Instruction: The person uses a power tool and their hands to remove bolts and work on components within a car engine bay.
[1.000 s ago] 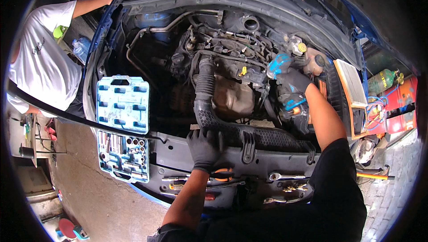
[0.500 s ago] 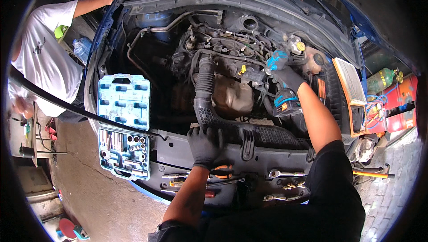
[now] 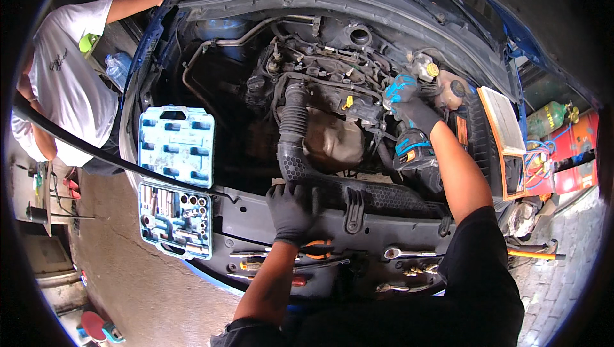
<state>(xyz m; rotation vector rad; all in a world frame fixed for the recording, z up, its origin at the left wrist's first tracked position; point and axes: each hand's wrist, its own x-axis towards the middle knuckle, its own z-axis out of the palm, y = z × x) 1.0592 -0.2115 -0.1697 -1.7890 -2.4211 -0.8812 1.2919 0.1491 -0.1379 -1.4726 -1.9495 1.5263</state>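
Observation:
My right hand (image 3: 416, 111), in a black glove, is wrapped round the grip of a blue and black cordless power driver (image 3: 401, 88). The driver's nose is over the right end of the engine (image 3: 339, 75); its tip is hidden, so I cannot tell what it touches. Its battery (image 3: 412, 147) hangs below my wrist. My left hand (image 3: 291, 214), also gloved in black, is curled over the rear edge of the black front panel (image 3: 256, 216), beside the ribbed black air duct (image 3: 295, 117). The left fingertips are out of sight.
An unfolded blue socket case (image 3: 208, 219) lies at the left of the panel. Orange-handled pliers (image 3: 316, 249), a ratchet (image 3: 409, 253) and other tools lie in front. An air filter (image 3: 502, 123) leans at right. A black prop rod (image 3: 83, 145) crosses the left, near another person (image 3: 77, 72).
The other person's lower arm has bent upward. My right hand and the driver stay at the same spot on the engine, and my left hand keeps its place; the whole view shifts slightly.

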